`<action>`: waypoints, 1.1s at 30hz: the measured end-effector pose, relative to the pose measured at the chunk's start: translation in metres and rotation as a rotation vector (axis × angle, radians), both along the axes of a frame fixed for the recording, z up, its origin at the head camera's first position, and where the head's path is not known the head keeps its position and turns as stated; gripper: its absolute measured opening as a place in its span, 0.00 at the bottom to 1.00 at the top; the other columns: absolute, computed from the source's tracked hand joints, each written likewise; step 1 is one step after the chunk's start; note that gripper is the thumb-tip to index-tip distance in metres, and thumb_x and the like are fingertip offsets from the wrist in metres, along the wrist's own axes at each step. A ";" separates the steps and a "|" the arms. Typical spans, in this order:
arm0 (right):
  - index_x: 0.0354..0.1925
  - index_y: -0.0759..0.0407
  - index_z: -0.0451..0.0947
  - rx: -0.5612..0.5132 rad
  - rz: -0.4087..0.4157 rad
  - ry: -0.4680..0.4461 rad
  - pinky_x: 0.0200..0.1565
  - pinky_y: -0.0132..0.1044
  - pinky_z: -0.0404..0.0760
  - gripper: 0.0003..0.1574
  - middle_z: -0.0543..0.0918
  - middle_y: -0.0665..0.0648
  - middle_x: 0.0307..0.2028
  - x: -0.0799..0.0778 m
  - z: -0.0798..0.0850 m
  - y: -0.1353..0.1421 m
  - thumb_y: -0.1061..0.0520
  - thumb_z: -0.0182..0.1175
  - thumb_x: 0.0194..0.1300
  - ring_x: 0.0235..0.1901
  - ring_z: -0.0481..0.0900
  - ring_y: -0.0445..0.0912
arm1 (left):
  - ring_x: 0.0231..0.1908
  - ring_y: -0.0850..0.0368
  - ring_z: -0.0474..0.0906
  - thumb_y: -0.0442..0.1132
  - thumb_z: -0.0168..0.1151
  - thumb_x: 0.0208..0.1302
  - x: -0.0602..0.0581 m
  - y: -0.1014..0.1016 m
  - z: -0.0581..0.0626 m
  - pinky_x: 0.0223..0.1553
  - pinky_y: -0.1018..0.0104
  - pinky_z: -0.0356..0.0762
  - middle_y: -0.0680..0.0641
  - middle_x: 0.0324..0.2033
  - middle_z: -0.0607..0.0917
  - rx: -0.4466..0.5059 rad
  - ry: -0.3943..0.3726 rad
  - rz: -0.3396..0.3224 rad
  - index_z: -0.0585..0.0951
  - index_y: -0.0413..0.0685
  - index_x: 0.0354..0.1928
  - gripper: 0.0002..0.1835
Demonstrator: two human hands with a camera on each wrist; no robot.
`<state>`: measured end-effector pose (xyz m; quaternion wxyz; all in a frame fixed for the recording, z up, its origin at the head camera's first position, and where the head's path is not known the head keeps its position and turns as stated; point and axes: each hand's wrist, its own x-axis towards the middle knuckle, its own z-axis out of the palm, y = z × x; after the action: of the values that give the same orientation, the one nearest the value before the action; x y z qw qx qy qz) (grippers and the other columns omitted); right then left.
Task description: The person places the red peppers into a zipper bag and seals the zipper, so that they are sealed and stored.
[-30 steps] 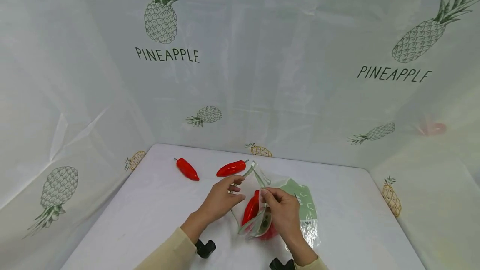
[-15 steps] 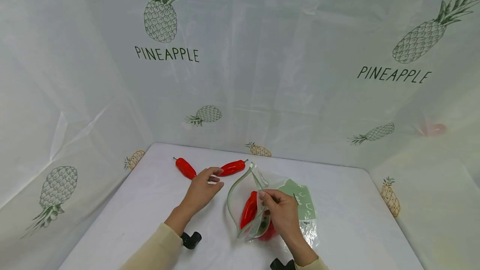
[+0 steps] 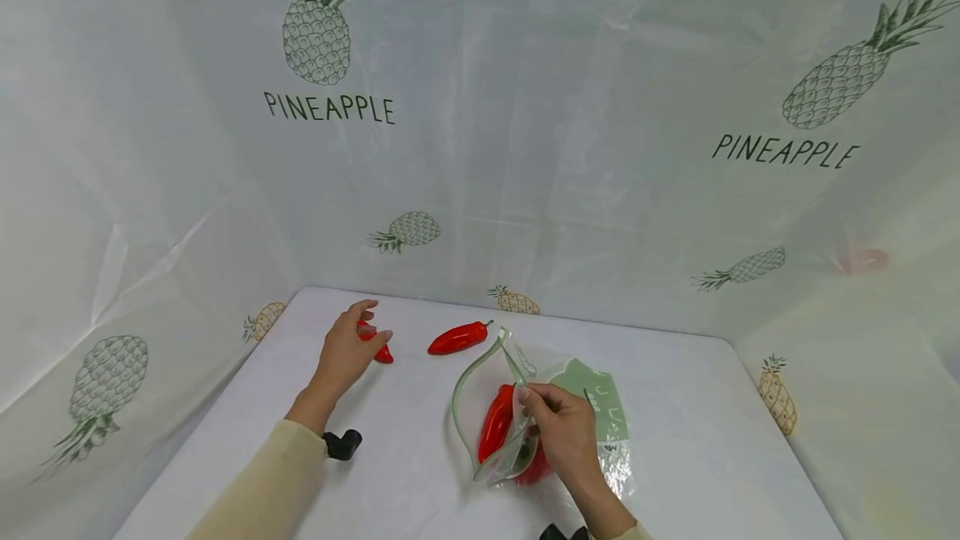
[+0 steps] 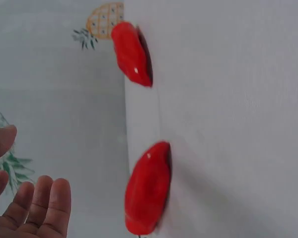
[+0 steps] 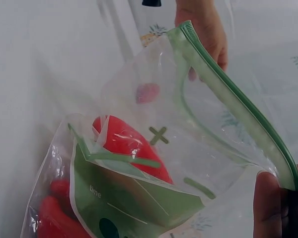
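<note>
My left hand (image 3: 347, 352) hovers at the leftmost red chili pepper (image 3: 384, 354), partly covering it in the head view. In the left wrist view its fingers are apart, and this pepper (image 4: 146, 188) lies on the table beside them. A second red pepper (image 3: 459, 338) rests near the table's back edge. My right hand (image 3: 566, 427) pinches the green-edged mouth of a clear zip bag (image 3: 611, 407) between thumb and fingers. The bag's mouth gapes toward the left. Inside it sits a red pepper (image 5: 134, 144), with more red (image 5: 59, 223) low in the bag.
A white table (image 3: 697, 432) carries everything. Behind and beside it hangs a pale curtain (image 3: 540, 148) printed with pineapples. Black wrist mounts (image 3: 343, 444) show below the hands.
My left hand has let go of the bag's mouth and moved left, past the second pepper, to the leftmost one. The right hand still holds the bag in nearly the same place.
</note>
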<state>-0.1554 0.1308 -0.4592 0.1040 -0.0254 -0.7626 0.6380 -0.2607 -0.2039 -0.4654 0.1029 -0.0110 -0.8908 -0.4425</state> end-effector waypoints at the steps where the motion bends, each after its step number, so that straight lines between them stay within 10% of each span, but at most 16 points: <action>1: 0.44 0.62 0.91 -0.003 0.000 0.001 0.27 0.36 0.88 0.09 0.87 0.61 0.31 0.000 0.000 0.000 0.59 0.72 0.68 0.27 0.83 0.42 | 0.60 0.38 0.79 0.42 0.68 0.72 -0.003 -0.004 -0.001 0.55 0.46 0.87 0.35 0.64 0.77 -0.005 0.004 0.007 0.67 0.45 0.76 0.35; 19: 0.41 0.59 0.92 0.039 -0.020 0.003 0.24 0.38 0.87 0.06 0.87 0.59 0.29 0.000 -0.007 0.001 0.59 0.73 0.67 0.22 0.82 0.44 | 0.66 0.29 0.73 0.43 0.65 0.74 -0.035 -0.052 -0.042 0.60 0.41 0.83 0.27 0.69 0.68 0.004 -0.136 0.052 0.60 0.39 0.79 0.39; 33: 0.41 0.58 0.92 0.066 -0.029 0.017 0.23 0.38 0.87 0.05 0.87 0.57 0.29 0.000 -0.006 0.003 0.58 0.73 0.67 0.20 0.82 0.44 | 0.64 0.30 0.69 0.50 0.68 0.71 -0.056 -0.047 -0.058 0.65 0.35 0.76 0.25 0.69 0.65 0.012 -0.222 0.084 0.55 0.39 0.81 0.47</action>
<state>-0.1559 0.1334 -0.4655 0.1204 -0.0276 -0.7819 0.6110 -0.3165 -0.2507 -0.5238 0.0220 0.0762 -0.8936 -0.4418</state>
